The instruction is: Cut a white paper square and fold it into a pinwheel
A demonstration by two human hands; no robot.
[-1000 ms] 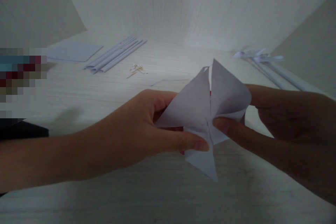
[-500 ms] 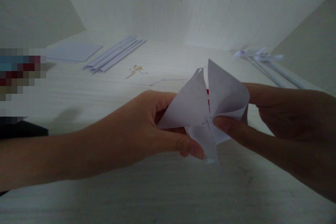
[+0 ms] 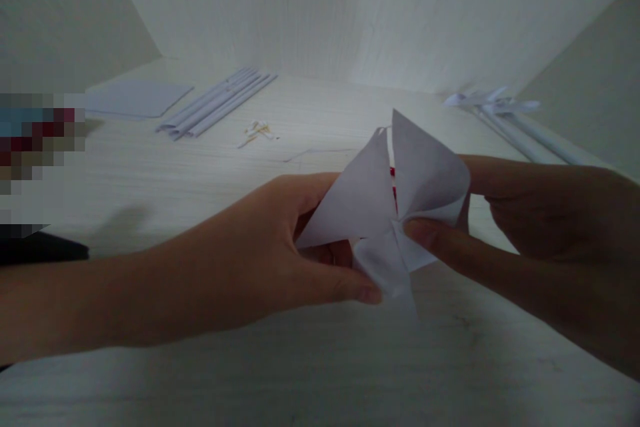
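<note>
Between my hands, raised over the table, is a white paper pinwheel (image 3: 350, 193) with slit, pointed blades. A bit of red shows through the slit near its middle. My right hand (image 3: 480, 233) pinches it from the right, the thumb pressing a folded corner at the centre and the fingers behind the paper. From the left, my left hand (image 3: 295, 247) grips it, with the thumb against the lower blade and the other fingers mostly hidden behind.
White rolled paper tubes (image 3: 215, 107) lie at the back left beside flat paper sheets (image 3: 140, 97). A small pile of cotton swabs (image 3: 257, 130) is near them. Finished-looking pinwheels on paper sticks (image 3: 493, 103) lie at the back right. A black object (image 3: 43, 247) sits at the left edge.
The left thumb has shifted slightly left along the lower blade, which now shows more of its surface. The right thumb stays pressed at the centre.
</note>
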